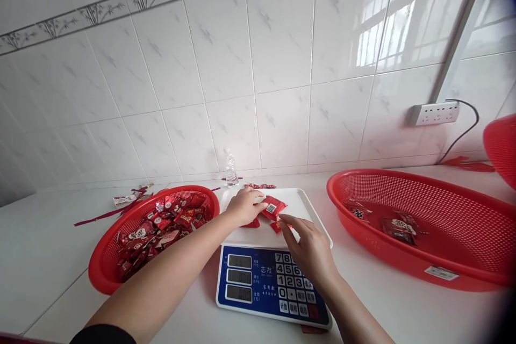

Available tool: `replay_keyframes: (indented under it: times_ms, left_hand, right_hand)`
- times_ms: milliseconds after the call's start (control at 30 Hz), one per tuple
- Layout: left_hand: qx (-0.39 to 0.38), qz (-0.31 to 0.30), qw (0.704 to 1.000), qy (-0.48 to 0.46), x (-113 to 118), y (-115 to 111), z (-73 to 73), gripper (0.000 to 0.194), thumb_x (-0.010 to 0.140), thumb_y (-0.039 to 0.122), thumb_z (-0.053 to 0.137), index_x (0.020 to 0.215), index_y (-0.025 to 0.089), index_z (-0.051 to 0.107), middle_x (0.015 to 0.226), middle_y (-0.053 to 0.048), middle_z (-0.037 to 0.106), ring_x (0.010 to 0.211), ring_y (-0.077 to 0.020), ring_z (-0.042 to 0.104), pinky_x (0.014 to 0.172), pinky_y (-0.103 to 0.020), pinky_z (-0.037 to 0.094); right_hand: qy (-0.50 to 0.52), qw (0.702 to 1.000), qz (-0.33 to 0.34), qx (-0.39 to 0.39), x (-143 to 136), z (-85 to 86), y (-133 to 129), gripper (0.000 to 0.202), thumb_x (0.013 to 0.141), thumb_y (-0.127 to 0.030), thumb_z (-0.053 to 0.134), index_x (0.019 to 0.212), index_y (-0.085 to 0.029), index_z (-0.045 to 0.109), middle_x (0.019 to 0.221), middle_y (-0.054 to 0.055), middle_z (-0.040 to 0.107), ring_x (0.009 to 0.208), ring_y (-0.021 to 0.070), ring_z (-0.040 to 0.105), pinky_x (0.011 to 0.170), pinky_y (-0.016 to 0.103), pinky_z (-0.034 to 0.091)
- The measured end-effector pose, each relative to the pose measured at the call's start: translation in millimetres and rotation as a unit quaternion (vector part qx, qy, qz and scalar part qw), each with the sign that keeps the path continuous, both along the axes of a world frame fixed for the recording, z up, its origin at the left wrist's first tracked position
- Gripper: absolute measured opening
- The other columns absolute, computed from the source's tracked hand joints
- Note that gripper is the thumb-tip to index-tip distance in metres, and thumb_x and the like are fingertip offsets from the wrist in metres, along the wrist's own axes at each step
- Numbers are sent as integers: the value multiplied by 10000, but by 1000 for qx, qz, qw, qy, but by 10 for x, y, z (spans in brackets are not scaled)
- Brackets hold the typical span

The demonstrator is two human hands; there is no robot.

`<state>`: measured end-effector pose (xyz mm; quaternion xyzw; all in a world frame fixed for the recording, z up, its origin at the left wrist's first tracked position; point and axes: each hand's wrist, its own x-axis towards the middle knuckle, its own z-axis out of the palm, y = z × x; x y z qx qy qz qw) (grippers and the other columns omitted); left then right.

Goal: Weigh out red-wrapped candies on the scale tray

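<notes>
My left hand (245, 207) reaches over the white weighing tray (310, 209) of a digital scale. Its thumb and fingertips are at the left edge of a red snack packet (274, 207) with a square printed code, gripping it. Another red packet (253, 223) lies partly under that hand. On the right, my right hand (308, 247) hovers over the tray's front edge with thumb and forefinger apart. Its fingertips touch or nearly touch a small red packet (276, 227). Below the tray is the scale's blue keypad panel (266, 285), partly covered by my right hand.
A red basket (99, 263) full of small red packets stands at left. Another red basket (403, 177) with a few packets is at right. Behind the tray are a clear bottle (230, 168) and a tiled wall. A power strip (436, 113) hangs at right.
</notes>
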<state>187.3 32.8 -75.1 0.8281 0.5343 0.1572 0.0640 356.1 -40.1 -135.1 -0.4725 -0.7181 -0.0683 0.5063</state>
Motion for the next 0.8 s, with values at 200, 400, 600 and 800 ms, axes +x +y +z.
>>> replay_keyframes:
  times_ms: [200,400,600,800]
  left_hand:
    - [12,-76,996,48,127,-51,-42,289,797,264,623,1078,315,664,1115,-34,631,1118,-278,519,942,-423,402]
    - [82,-49,995,14,225,-39,26,300,860,130,441,957,226,709,1009,-70,649,1026,-258,553,914,-425,416]
    - [23,-202,970,-134,190,-279,273,246,825,96,502,891,231,697,910,-12,653,890,-153,609,836,-286,479]
    - [-22,-107,955,-276,243,-350,290,186,862,325,558,985,195,608,1012,-49,643,845,-165,614,811,-335,497]
  right_hand:
    - [2,1000,11,-15,-9,10,-8,287,927,-303,409,953,-218,682,849,51,747,736,201,689,654,309,521]
    - [22,1000,-2,-22,12,-3,11,273,926,-305,418,1025,-217,657,923,61,734,821,207,686,701,329,544]
    - [74,996,-32,43,37,-39,59,460,898,-386,483,1322,-209,453,1318,157,535,1190,298,526,875,467,502]
    - [216,975,42,-40,73,48,12,266,870,-400,541,1057,-219,594,928,77,693,813,217,650,735,389,535]
